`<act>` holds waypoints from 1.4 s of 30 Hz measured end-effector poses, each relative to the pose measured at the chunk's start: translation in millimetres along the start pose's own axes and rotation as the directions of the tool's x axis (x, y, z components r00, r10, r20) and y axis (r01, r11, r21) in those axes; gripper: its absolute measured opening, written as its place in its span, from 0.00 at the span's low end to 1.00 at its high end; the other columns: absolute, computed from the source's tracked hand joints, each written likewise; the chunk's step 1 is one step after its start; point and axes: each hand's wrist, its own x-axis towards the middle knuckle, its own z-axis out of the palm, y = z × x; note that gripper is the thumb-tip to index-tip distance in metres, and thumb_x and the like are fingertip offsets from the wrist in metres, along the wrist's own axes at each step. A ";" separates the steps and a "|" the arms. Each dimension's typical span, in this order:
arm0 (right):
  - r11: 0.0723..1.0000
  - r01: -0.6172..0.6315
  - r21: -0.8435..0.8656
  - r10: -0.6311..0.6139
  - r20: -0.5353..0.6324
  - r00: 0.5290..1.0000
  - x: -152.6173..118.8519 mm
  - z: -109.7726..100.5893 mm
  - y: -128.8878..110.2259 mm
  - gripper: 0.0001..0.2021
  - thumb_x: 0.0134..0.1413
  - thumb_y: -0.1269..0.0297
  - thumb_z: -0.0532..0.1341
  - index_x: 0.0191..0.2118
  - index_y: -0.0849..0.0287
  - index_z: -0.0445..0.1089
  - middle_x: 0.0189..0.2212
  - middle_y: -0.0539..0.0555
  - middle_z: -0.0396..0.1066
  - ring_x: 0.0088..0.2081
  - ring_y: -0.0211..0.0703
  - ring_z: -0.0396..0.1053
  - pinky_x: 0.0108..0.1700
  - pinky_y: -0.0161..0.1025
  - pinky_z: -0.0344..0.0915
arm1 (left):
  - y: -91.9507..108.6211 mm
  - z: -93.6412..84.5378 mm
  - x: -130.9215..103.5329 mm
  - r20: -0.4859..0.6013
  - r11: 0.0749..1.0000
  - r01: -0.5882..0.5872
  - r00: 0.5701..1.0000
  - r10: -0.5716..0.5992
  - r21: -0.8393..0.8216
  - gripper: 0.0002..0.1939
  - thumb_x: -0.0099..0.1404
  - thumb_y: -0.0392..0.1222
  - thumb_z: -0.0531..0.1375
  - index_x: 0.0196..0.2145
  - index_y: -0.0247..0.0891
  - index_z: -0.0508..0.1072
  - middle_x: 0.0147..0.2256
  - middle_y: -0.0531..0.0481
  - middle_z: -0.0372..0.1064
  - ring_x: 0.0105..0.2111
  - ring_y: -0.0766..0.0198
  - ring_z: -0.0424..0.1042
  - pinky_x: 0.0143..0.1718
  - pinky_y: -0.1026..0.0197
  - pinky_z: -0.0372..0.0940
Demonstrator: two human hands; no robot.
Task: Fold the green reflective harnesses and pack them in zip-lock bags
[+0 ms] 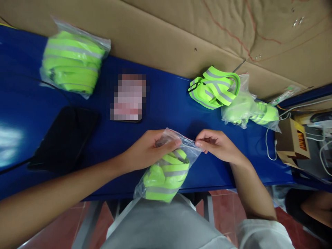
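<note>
A clear zip bag with a folded neon yellow-green strap with grey stripes inside hangs at the table's front edge, above my lap. My left hand grips the bag near its top, with the thumb laid over the plastic. At the right end of the bag's opening, my right hand pinches the corner between thumb and fingers. The bag's top edge runs between both hands. Beyond my right hand lies a loose yellow-green strap with a black buckle, beside another bagged strap.
A full bag of straps sits at the back left of the blue table. A phone and a black tablet-like object lie nearby. At right are an open cardboard box, white cables and a person's arm.
</note>
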 end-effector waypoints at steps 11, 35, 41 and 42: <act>0.975 -0.218 0.034 0.212 0.141 0.967 1.5 -5.7 -6.7 0.20 0.59 0.46 0.70 0.37 0.61 0.75 0.27 0.50 0.72 0.26 0.33 0.69 0.27 0.29 0.66 | 3.6 0.6 -1.1 -0.096 0.990 -0.015 0.995 0.029 0.142 0.22 0.71 0.60 0.61 0.39 0.38 0.82 0.37 0.51 0.83 0.37 0.65 0.81 0.36 0.70 0.73; 0.995 -0.068 0.067 0.069 -0.013 0.998 4.4 -3.1 -2.3 0.15 0.59 0.53 0.70 0.40 0.61 0.75 0.26 0.50 0.73 0.27 0.33 0.69 0.30 0.32 0.67 | 6.0 -4.8 6.4 -0.277 0.985 -0.105 0.951 0.141 0.140 0.16 0.70 0.54 0.63 0.38 0.40 0.83 0.36 0.50 0.81 0.33 0.66 0.79 0.34 0.68 0.74; 0.998 -0.047 0.046 0.049 -0.033 0.998 2.1 -1.8 -4.1 0.14 0.60 0.54 0.69 0.36 0.61 0.73 0.24 0.48 0.71 0.25 0.32 0.66 0.29 0.31 0.64 | 7.9 -4.2 5.2 -0.293 0.980 -0.140 0.939 0.177 0.143 0.14 0.71 0.52 0.64 0.36 0.40 0.82 0.34 0.51 0.80 0.32 0.67 0.78 0.34 0.68 0.73; 0.999 -0.020 0.037 0.022 -0.040 0.999 1.1 -1.1 -5.1 0.13 0.61 0.55 0.69 0.35 0.60 0.73 0.24 0.47 0.69 0.25 0.31 0.65 0.29 0.31 0.63 | 8.3 -3.8 4.8 -0.295 0.980 -0.144 0.938 0.180 0.140 0.14 0.71 0.52 0.64 0.36 0.40 0.82 0.34 0.51 0.80 0.32 0.67 0.78 0.34 0.68 0.73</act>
